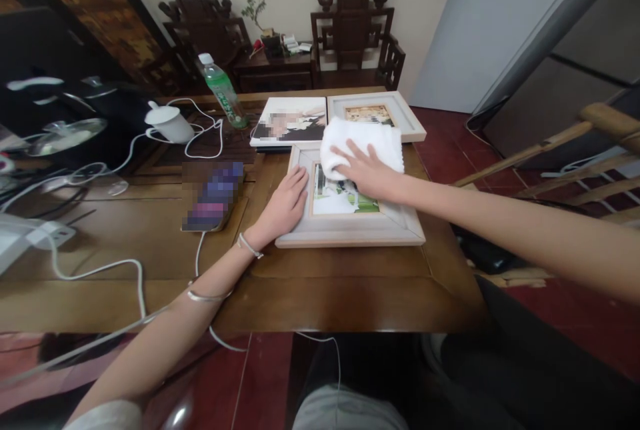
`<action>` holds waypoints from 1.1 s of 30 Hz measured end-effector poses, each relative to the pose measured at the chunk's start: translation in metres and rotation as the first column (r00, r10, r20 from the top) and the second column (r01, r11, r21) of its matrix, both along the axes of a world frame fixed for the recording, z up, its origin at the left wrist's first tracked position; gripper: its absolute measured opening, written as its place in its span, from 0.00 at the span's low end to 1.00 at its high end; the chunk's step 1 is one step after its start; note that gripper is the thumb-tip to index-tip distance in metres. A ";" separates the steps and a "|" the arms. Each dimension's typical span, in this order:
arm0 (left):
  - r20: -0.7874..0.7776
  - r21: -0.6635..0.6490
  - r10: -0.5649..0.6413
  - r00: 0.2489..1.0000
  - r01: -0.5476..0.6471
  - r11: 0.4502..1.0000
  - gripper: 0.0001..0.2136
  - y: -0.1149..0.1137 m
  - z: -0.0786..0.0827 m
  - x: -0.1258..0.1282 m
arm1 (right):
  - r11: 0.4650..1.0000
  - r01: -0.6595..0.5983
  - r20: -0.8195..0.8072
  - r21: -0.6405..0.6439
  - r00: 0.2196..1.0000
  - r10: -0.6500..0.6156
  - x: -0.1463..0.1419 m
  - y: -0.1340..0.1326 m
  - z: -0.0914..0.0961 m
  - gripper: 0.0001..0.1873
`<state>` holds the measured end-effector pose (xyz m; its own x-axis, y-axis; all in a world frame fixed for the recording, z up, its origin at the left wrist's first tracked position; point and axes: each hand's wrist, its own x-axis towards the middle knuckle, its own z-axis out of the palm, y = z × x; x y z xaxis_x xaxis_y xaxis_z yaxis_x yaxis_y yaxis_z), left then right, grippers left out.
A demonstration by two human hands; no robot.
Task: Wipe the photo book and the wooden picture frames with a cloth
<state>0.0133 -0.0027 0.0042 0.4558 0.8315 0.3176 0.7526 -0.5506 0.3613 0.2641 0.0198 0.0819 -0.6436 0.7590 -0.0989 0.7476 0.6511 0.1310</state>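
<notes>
A picture frame point(350, 235) with a pale, wide border lies face up near the table's front edge; its picture shows green and white patches. On its left border rests my left hand point(286, 207), with fingers stretched out flat. My right hand point(367, 170) holds a folded white towel point(363, 133) against the frame's upper part, fingers spread over the cloth. The towel hides the top of that picture and overlaps a second pale frame point(407, 110) behind it. Left of that frame lies a flat photo panel point(295, 117) with a blurred picture.
On the wooden table point(350, 290) stand a green-labelled bottle point(223, 91) and a white lidded cup point(170, 125). A phone point(215, 195) lies left of my left hand. White cables point(115, 263) cross the left side. A wooden chair point(545, 143) stands at the right.
</notes>
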 end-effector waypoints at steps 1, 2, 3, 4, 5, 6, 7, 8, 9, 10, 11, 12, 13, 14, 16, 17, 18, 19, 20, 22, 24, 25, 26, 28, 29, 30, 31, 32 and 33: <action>0.002 -0.001 0.000 1.000 0.000 1.000 0.27 0.000 0.000 0.000 | 1.000 0.002 0.008 0.021 1.000 -0.002 0.000 0.008 -0.001 0.45; 0.004 -0.003 -0.001 1.000 0.001 1.000 0.26 0.000 0.000 -0.001 | 0.999 0.004 0.021 0.033 1.000 -0.004 -0.001 0.013 -0.002 0.45; 0.006 -0.004 -0.002 1.000 0.002 1.000 0.26 0.000 0.000 -0.001 | 0.999 0.000 0.039 0.034 0.999 -0.001 -0.003 0.014 -0.003 0.44; 0.008 -0.004 -0.003 1.000 0.003 1.000 0.26 0.000 0.000 -0.001 | 1.000 -0.006 0.055 0.023 0.998 0.005 -0.005 0.012 -0.003 0.43; 0.008 -0.004 -0.003 1.000 0.003 1.000 0.26 0.000 -0.001 -0.002 | 1.000 -0.013 0.067 0.002 0.998 0.013 -0.008 0.007 -0.002 0.43; 0.008 -0.003 -0.003 1.000 0.003 1.000 0.26 0.000 -0.001 -0.002 | 1.000 -0.016 0.070 -0.024 0.997 0.017 -0.011 -0.001 -0.001 0.43; 0.008 -0.003 -0.003 1.000 0.003 1.000 0.26 0.001 -0.001 -0.002 | 0.998 -0.015 0.069 -0.059 0.997 0.019 -0.013 -0.011 0.002 0.43; 0.009 -0.004 -0.003 1.000 0.003 1.000 0.26 0.001 -0.002 -0.002 | 0.995 -0.012 0.067 -0.101 0.998 0.019 -0.015 -0.023 0.005 0.44; 0.011 -0.005 -0.004 1.000 0.004 1.000 0.26 0.001 -0.002 -0.002 | 0.990 -0.010 0.063 -0.144 0.998 0.019 -0.017 -0.035 0.009 0.44; 0.014 -0.008 -0.007 1.000 0.007 1.000 0.26 0.002 -0.003 -0.002 | 0.983 -0.009 0.056 -0.185 0.998 0.020 -0.019 -0.048 0.015 0.44; 0.016 -0.010 -0.010 1.000 0.010 1.000 0.26 0.002 -0.003 -0.002 | 0.973 -0.011 0.048 -0.229 0.999 0.022 -0.020 -0.061 0.021 0.43; 0.020 -0.011 -0.012 1.000 0.012 1.000 0.26 0.003 -0.003 -0.001 | 0.961 -0.018 0.036 -0.275 0.999 0.028 -0.020 -0.073 0.027 0.42; 0.028 -0.011 -0.011 1.000 0.012 1.000 0.26 0.003 -0.003 -0.001 | 0.947 -0.033 0.016 -0.319 0.999 0.040 -0.020 -0.084 0.034 0.41; 0.040 -0.011 -0.009 0.999 0.009 1.000 0.26 0.003 -0.003 0.000 | 0.933 -0.054 -0.008 -0.357 0.998 0.054 -0.020 -0.093 0.040 0.40; 0.080 -0.018 0.001 0.997 0.001 1.000 0.26 0.001 -0.001 0.002 | 0.908 -0.101 -0.039 -0.406 0.995 0.094 -0.021 -0.107 0.048 0.38; 0.106 -0.028 0.007 0.994 -0.004 1.000 0.27 0.000 0.000 0.003 | 0.904 -0.124 -0.038 -0.410 0.992 0.119 -0.022 -0.112 0.050 0.37; 0.136 -0.041 0.015 0.991 -0.010 0.999 0.28 -0.002 0.001 0.004 | 0.906 -0.143 -0.028 -0.398 0.989 0.143 -0.023 -0.114 0.050 0.37; 0.169 -0.060 0.026 0.985 -0.016 0.998 0.30 -0.004 0.003 0.005 | 0.914 -0.155 -0.012 -0.376 0.987 0.163 -0.026 -0.115 0.048 0.36; 0.204 -0.081 0.038 0.978 -0.022 0.996 0.31 -0.006 0.004 0.007 | 0.923 -0.169 0.004 -0.345 0.983 0.182 -0.028 -0.115 0.044 0.36; 0.276 -0.125 0.072 0.959 -0.038 0.991 0.34 -0.008 0.005 0.008 | 0.938 -0.218 0.018 -0.270 0.973 0.231 -0.034 -0.110 0.034 0.35; 0.343 -0.154 0.103 0.934 -0.052 0.987 0.37 -0.008 0.005 0.009 | 0.943 -0.280 0.015 -0.183 0.958 0.287 -0.041 -0.100 0.024 0.32; 0.373 -0.159 0.107 0.922 -0.050 0.986 0.37 -0.008 0.005 0.008 | 0.942 -0.304 0.017 -0.142 0.951 0.309 -0.044 -0.095 0.020 0.30; 0.398 -0.156 0.101 0.912 -0.040 0.987 0.37 -0.007 0.004 0.008 | 0.941 -0.321 0.020 -0.109 0.946 0.325 -0.047 -0.089 0.017 0.27; 0.431 -0.139 0.066 0.900 -0.006 0.990 0.35 -0.005 0.002 0.007 | 0.937 -0.343 0.029 -0.064 0.938 0.345 -0.051 -0.078 0.012 0.23; 0.436 -0.128 0.049 0.899 0.009 0.992 0.35 -0.005 0.001 0.006 | 0.935 -0.351 0.035 -0.050 0.935 0.353 -0.053 -0.073 0.010 0.22; 0.435 -0.120 0.038 0.900 0.016 0.993 0.34 -0.005 0.000 0.006 | 0.935 -0.354 0.041 -0.035 0.934 0.355 -0.054 -0.067 0.007 0.21; 0.428 -0.113 0.033 0.903 0.017 0.994 0.35 -0.005 0.000 0.006 | 0.937 -0.349 0.047 -0.019 0.936 0.350 -0.055 -0.062 0.005 0.21; 0.419 -0.107 0.033 0.907 0.014 0.994 0.36 -0.006 -0.001 0.006 | 0.942 -0.335 0.052 -0.001 0.941 0.334 -0.056 -0.056 0.002 0.21; 0.409 -0.105 0.033 0.912 0.011 0.994 0.36 -0.006 -0.002 0.006 | 0.950 -0.312 0.056 0.018 0.949 0.311 -0.057 -0.049 0.000 0.22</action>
